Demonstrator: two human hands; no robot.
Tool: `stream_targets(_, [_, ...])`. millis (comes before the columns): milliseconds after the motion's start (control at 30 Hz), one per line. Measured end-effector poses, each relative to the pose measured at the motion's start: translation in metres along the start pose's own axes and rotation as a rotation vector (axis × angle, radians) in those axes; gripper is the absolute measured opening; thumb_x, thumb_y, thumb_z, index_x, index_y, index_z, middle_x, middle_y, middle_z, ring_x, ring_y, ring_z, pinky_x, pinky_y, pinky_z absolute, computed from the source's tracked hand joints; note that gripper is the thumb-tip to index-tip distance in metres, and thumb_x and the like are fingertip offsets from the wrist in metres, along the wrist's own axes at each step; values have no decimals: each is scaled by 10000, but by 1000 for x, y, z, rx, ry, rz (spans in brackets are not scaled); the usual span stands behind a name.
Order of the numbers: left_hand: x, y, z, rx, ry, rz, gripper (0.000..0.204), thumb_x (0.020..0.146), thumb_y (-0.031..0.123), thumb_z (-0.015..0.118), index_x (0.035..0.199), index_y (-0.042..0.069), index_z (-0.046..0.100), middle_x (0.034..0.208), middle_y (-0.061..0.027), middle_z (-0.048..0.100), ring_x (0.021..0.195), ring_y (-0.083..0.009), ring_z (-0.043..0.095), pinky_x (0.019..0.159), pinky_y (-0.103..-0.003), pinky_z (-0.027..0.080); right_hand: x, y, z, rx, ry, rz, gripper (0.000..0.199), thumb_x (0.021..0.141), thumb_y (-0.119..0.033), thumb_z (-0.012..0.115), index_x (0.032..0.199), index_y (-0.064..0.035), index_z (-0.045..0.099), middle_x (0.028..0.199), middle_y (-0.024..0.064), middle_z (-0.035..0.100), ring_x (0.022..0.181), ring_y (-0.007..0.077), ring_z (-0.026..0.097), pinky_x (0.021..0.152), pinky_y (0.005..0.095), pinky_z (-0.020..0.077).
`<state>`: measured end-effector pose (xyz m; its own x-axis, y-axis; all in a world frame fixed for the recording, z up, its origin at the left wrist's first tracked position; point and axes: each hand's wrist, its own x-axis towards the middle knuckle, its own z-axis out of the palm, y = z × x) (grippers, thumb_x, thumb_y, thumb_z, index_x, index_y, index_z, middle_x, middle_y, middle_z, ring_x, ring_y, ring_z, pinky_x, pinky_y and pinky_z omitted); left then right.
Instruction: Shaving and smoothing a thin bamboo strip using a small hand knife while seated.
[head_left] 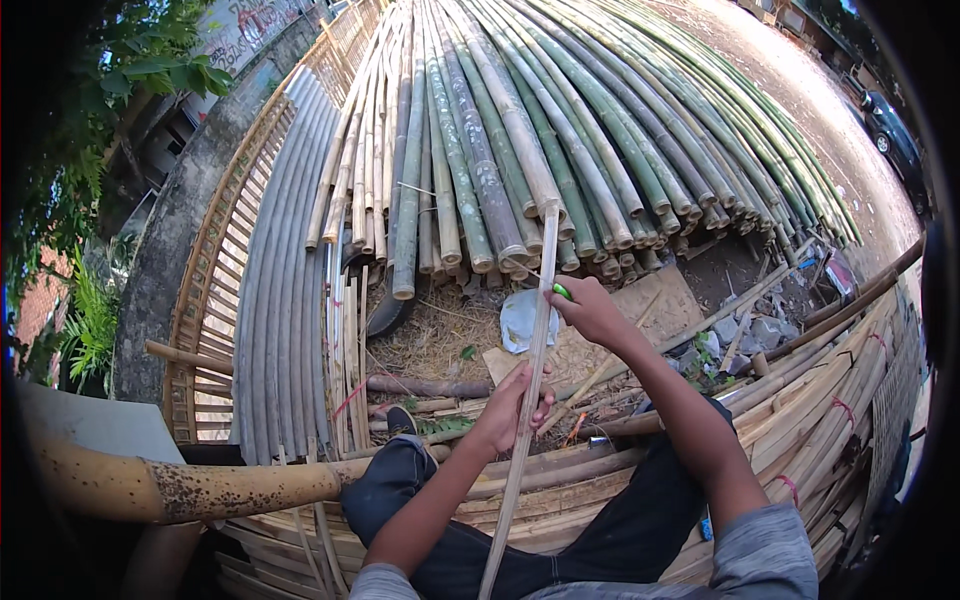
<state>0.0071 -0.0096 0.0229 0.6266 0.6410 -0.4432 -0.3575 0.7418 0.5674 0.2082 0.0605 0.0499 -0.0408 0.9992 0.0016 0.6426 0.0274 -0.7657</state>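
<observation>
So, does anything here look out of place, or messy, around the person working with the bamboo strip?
Mostly the ground: a crumpled pale plastic sheet lies on dry straw beside a flat board, with grey rubble to the right. The left hand grips the bamboo strip; the right hand holds a green-handled tool against it. No damage is visible.

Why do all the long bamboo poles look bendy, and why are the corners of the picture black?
In the head view, the fisheye lens curves the stacked bamboo poles toward the rim and leaves dark corners. Soft daylight falls evenly, without harsh glare. The thin bamboo strip in the left hand and right hand looks sharp.
</observation>
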Motion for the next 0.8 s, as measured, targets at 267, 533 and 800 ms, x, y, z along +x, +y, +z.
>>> stream_targets(267, [-1, 17, -12, -32, -39, -61, 202, 953, 270, 478, 840, 107, 443, 567, 30, 344, 413, -43, 285, 339, -185, 236, -2, 8, 5, -251, -25, -59, 308, 776, -340, 592, 793, -37, 643, 698, 197, 614, 705, 378, 612, 646, 465, 476])
stream_targets(533, [-2, 4, -14, 227, 129, 70, 194, 926, 197, 535, 831, 111, 389, 546, 52, 305, 386, -34, 262, 327, -189, 194, -22, -3, 48, -488, -152, -330, 273, 765, -272, 585, 634, -33, 606, 643, 197, 579, 670, 398, 580, 633, 501, 439])
stream_targets(800, [-17, 5, -12, 457, 170, 138, 187, 908, 168, 571, 895, 82, 406, 563, 49, 356, 397, -35, 316, 339, -209, 236, -5, 38, 53, -298, 13, -198, 247, 758, -230, 553, 647, -20, 619, 664, 216, 593, 682, 414, 581, 648, 514, 451])
